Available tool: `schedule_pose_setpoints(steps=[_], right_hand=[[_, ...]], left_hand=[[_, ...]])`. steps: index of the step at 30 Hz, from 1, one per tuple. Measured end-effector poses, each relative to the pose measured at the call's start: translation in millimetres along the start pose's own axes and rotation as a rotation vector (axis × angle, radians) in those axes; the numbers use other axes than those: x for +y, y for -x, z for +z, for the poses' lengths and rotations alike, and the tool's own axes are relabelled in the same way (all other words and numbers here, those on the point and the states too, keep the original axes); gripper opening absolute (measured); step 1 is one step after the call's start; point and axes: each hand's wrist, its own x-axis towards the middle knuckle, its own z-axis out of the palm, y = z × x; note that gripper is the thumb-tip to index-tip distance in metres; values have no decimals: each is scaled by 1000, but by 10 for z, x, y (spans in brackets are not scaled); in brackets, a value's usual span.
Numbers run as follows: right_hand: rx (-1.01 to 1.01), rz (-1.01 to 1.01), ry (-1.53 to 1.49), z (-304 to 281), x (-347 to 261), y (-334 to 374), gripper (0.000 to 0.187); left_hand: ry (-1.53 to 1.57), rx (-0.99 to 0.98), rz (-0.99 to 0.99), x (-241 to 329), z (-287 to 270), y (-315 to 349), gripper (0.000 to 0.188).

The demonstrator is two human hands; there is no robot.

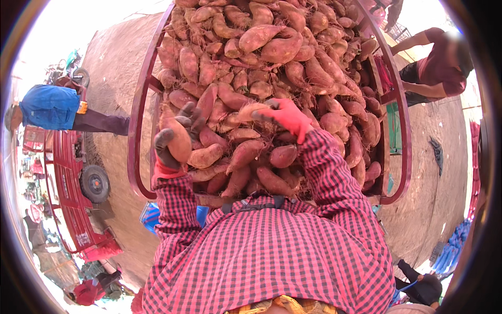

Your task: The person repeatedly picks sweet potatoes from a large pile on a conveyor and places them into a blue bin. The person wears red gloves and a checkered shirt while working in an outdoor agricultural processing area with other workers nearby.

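- Fingers [164, 138] of the left hand [168, 156], dark in a glove with a red cuff, are clamped around a reddish-brown sweet potato [181, 142] that stands roughly lengthwise in the grip.
- To their right, the right hand [291, 118] wears a red glove with dark fingertips [265, 113]; its fingers are pinched on the near end of a paler sweet potato [250, 111], which points leftward, toward the left hand.
- Beneath both sets of fingers, and spreading far beyond them, lies a heap of sweet potatoes [282, 49], many with thin, hairy roots.
- Just below the right hand, one rounded sweet potato [283, 156] rests on the heap.
- Left of the left fingers curves a dark red rail [138, 112]; a matching rail [401, 112] bends down well to the right of the right fingers.
- Farther left, past the first rail, are a person in a blue jacket [49, 107] and, nearer the wearer, a red cart [73, 199] with a black wheel [95, 183].
- Well right of the right fingers, beyond the other rail, is a person in a dark red shirt [442, 70].
- Below both hands, checked pink-and-black sleeves [334, 175] reach up from the wearer's body.
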Motion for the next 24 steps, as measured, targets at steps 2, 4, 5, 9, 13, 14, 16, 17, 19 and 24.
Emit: schedule_pose_setpoints(steps=[2, 4, 5, 9, 13, 14, 16, 17, 19, 24], right_hand=[[-122, -192, -484, 116, -14, 225, 38], [-168, -277, -649, 373, 25, 436, 33], [-172, -457, -645, 519, 64, 554, 30], [66, -288, -164, 995, 81, 797, 35], [20, -574, 444, 1358, -12, 1088, 30], [-74, -756, 468, 1440, -48, 1133, 29], [-284, -1023, 547, 1522, -91, 1200, 28], [-289, -1041, 553, 1507, -96, 1212, 28], [-198, -815, 739, 1387, -81, 1160, 27], [234, -661, 788, 736, 102, 734, 30]], left_hand=[[147, -105, -68, -234, 203, 123, 54], [128, 26, -73, -573, 423, 226, 64], [68, 73, -59, -691, 506, 257, 64], [-25, 100, -76, -876, 665, 473, 55], [120, -25, 135, -767, 524, 822, 42], [142, -39, 188, -699, 406, 971, 45], [184, -70, 289, -581, 74, 1282, 52], [-150, 114, 309, -409, -172, 1614, 54], [-281, 227, 441, -112, -769, 2333, 51], [-365, 1239, 127, 236, -2347, 4252, 69]])
